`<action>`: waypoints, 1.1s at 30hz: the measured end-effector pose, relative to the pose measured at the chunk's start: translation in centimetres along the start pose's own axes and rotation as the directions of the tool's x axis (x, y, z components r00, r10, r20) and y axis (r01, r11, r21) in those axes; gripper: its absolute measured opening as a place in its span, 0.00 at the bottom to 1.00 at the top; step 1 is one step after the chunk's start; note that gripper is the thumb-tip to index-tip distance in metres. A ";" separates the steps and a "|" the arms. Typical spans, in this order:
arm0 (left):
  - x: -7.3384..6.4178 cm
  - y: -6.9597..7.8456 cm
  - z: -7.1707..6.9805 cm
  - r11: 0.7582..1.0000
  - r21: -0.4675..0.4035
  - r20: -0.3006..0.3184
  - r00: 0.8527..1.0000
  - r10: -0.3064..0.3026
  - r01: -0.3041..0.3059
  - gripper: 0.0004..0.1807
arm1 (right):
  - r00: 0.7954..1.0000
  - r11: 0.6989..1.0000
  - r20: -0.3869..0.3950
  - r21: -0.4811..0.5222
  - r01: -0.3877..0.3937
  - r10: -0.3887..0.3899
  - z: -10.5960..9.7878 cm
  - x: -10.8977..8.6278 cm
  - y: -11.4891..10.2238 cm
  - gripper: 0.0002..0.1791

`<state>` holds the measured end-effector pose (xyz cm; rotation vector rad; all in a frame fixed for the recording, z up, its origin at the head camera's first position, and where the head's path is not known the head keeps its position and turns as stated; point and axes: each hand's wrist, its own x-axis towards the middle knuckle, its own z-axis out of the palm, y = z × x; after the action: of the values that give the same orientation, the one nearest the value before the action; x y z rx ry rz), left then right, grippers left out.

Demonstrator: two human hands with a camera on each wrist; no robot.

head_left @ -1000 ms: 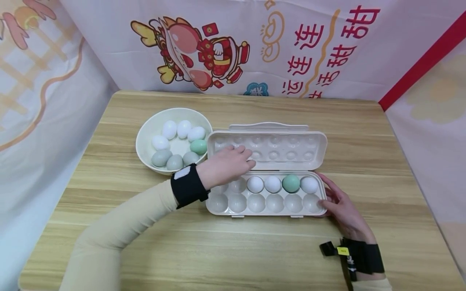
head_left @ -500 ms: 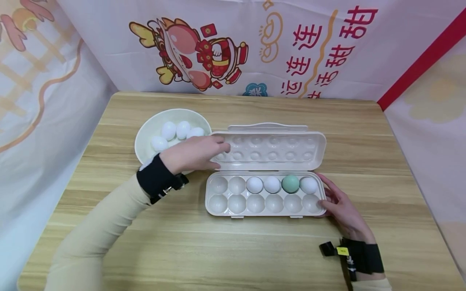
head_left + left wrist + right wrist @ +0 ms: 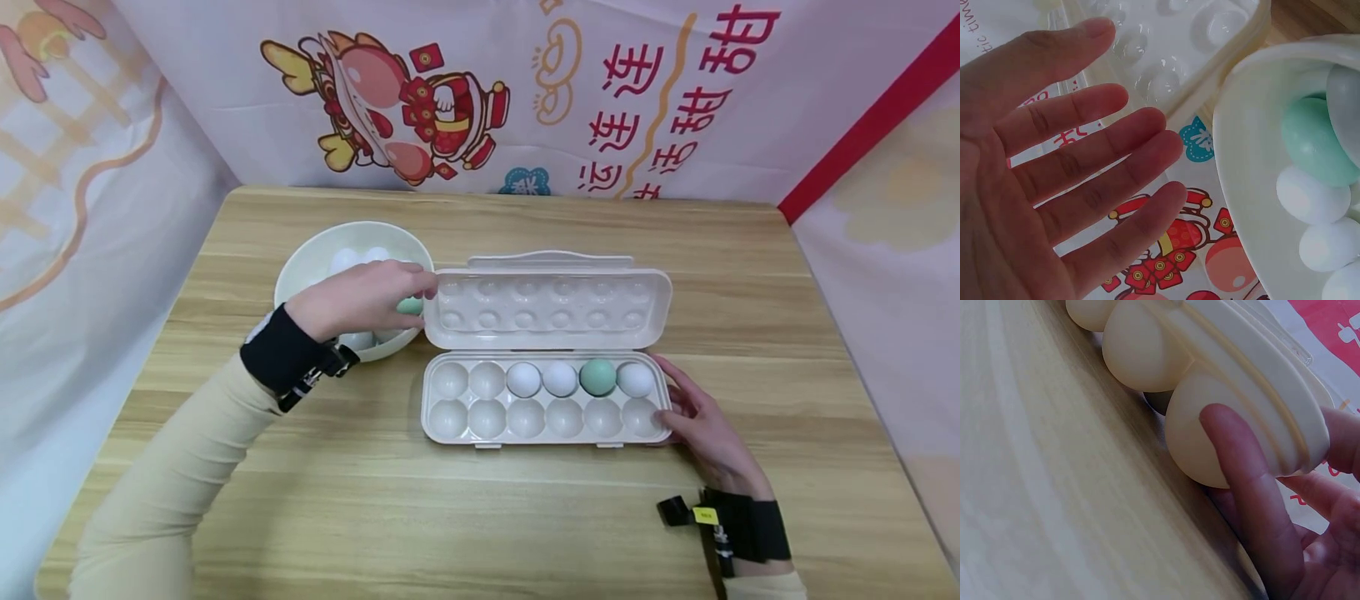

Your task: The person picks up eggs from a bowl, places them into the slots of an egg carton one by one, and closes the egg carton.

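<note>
My left hand (image 3: 360,296) hovers over the right part of the white bowl (image 3: 296,262), its fingers spread and nothing held, as the left wrist view shows. White eggs (image 3: 1313,194) and a green egg (image 3: 1319,140) lie in that bowl, some hidden under the hand in the head view. The egg carton (image 3: 543,429) lies open on the table, three white eggs (image 3: 560,379) and one green egg (image 3: 597,377) in its back row. With thumb and fingers, my right hand (image 3: 701,425) holds the carton's right end. The thumb (image 3: 1244,487) presses on an end cup in the right wrist view.
The carton's lid (image 3: 547,308) lies folded back behind the egg tray, its left edge close to the bowl. Wooden table (image 3: 450,525) extends in front of the carton. A printed cloth (image 3: 465,33) hangs behind the table's far edge.
My left hand has moved left from above the carton to the bowl, its fingers now over the bowl's right side. The right hand has stayed on the carton's end.
</note>
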<state>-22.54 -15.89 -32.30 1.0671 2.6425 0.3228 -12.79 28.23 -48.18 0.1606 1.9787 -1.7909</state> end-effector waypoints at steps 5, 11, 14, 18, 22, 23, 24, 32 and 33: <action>0.0 -0.6 -0.2 1.000 -0.011 -0.005 1.000 0.002 -0.003 0.15 | 1.000 1.000 0.001 -0.005 0.019 -0.019 -0.2 -0.1 -0.2 0.45; 0.4 -1.3 -0.5 1.000 0.009 -0.008 1.000 -0.003 0.003 0.11 | 1.000 1.000 -0.001 0.015 0.028 -0.028 -0.3 -0.2 -0.2 0.46; 0.6 -1.7 -0.7 1.000 0.009 -0.002 1.000 -0.022 0.022 0.11 | 1.000 1.000 -0.004 0.011 0.023 -0.023 -0.3 -0.2 -0.3 0.46; 1.0 -2.4 -0.7 0.999 -0.010 0.025 0.999 -0.042 0.042 0.12 | 1.000 1.000 -0.003 0.003 0.025 -0.025 -0.4 -0.3 -0.3 0.45; 1.5 -3.5 -0.5 0.998 -0.028 0.042 0.998 -0.052 0.053 0.13 | 0.999 0.999 0.003 -0.003 0.044 -0.044 -0.4 -0.3 -0.5 0.45; 1.6 -3.8 -0.4 0.998 -0.029 0.048 0.997 -0.054 0.056 0.12 | 0.999 0.999 0.006 0.002 0.048 -0.048 -0.4 -0.3 -0.5 0.45; 1.7 -4.1 -0.3 0.998 -0.034 0.054 0.997 -0.057 0.059 0.12 | 0.999 0.999 0.007 0.007 0.048 -0.048 -0.4 -0.4 -0.5 0.45; 2.8 -6.2 0.9 0.995 -0.041 0.114 0.990 -0.081 0.086 0.10 | 0.999 0.998 0.022 0.042 0.045 -0.046 -0.2 -0.3 -0.1 0.45; 3.0 -6.4 1.0 0.995 -0.041 0.120 0.989 -0.082 0.087 0.10 | 0.999 0.998 0.024 0.043 0.045 -0.047 -0.2 -0.3 0.0 0.44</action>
<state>-28.37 -18.19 -35.65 0.9273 2.5539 0.2923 -12.58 28.53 -47.99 0.1069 1.9432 -1.8557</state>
